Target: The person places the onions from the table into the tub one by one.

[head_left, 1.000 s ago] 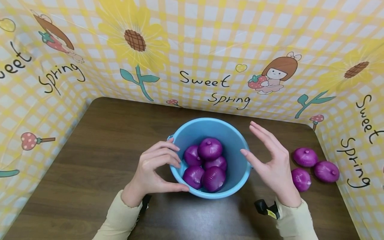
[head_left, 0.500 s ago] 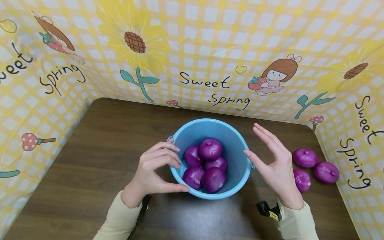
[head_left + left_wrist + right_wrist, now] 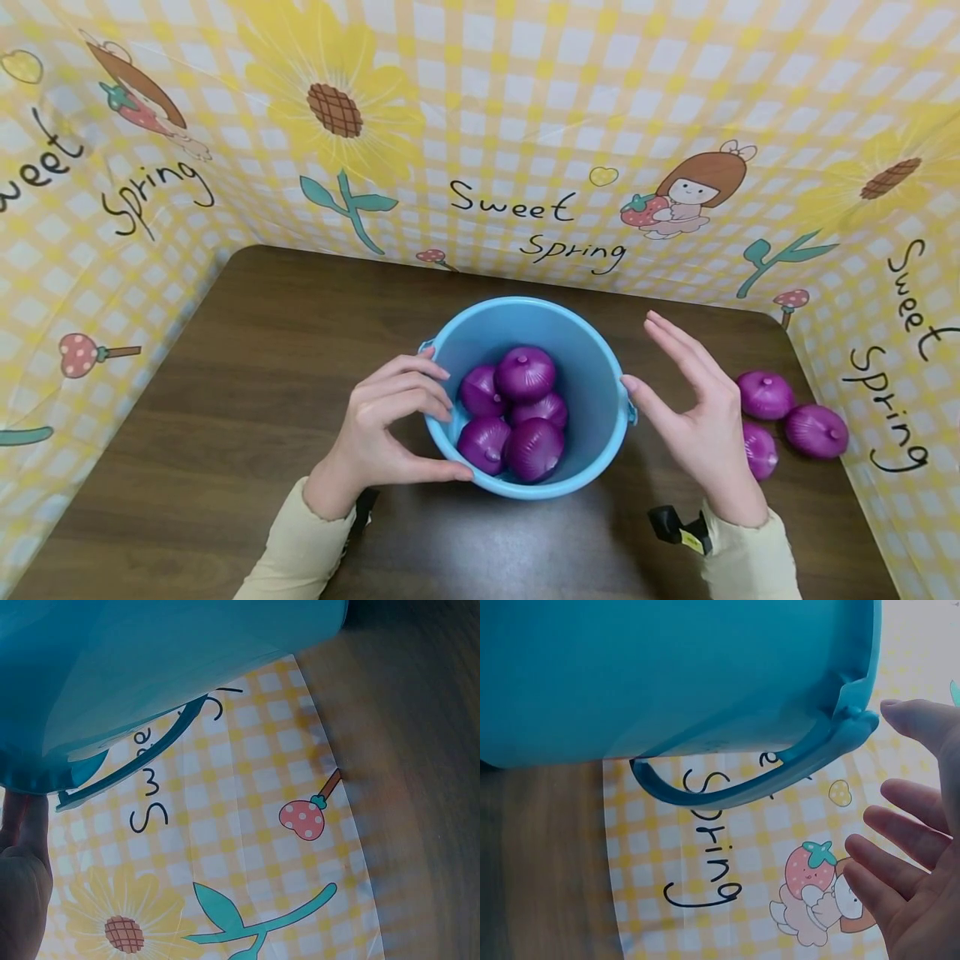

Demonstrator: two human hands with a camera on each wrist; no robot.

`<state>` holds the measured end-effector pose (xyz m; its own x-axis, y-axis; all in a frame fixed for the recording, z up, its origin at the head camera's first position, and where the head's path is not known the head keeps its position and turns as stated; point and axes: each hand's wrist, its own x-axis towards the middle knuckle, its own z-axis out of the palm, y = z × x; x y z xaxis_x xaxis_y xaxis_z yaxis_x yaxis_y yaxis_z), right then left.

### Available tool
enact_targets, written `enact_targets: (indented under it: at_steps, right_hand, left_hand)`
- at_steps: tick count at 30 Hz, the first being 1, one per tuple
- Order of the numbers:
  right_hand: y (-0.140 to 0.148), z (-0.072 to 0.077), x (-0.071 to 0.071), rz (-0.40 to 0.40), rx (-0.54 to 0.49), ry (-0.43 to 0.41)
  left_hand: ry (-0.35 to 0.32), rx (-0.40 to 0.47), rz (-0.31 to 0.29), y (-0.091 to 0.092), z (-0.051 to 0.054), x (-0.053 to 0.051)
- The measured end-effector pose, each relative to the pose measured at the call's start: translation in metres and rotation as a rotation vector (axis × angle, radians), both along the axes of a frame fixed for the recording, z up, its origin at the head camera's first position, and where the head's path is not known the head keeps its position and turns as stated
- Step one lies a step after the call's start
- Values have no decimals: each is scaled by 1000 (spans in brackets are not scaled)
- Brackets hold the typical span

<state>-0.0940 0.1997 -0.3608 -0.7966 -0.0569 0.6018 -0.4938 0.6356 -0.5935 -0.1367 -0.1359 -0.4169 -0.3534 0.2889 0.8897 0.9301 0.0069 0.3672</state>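
Note:
A blue bucket (image 3: 588, 375) stands in the middle of the table, with several purple onions (image 3: 526, 372) piled inside. My left hand (image 3: 386, 417) grips its left rim, the fingers bent over the edge and the thumb along the near left side. To the right of the bucket my right hand (image 3: 697, 417) is spread and holds nothing. In the right wrist view the thumb tip of the right hand (image 3: 915, 847) is just apart from the rim, beside the handle joint. The bucket's handle (image 3: 735, 791) hangs down along its far side.
Three more onions (image 3: 817, 431) lie close together at the table's right edge, one partly behind the right hand. A yellow checked cloth (image 3: 517, 108) with printed flowers walls off the back and both sides of the brown wooden table (image 3: 187, 433).
My right hand has drawn a little to the right, away from the bucket's rim, and covers more of the nearest loose onion. The left hand and the bucket have stayed put.

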Motion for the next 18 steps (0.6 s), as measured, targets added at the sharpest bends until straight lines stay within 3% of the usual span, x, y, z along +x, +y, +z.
enact_targets:
  at_steps: [10, 18]
  right_hand:
    - [17, -16, -4, -31, 17, -24]
    - [26, -23, -4, -52, 21, 15]
  left_hand:
    - [9, 1, -4, 0, -1, 0]
    - [4, 0, -3, 0, -2, 0]
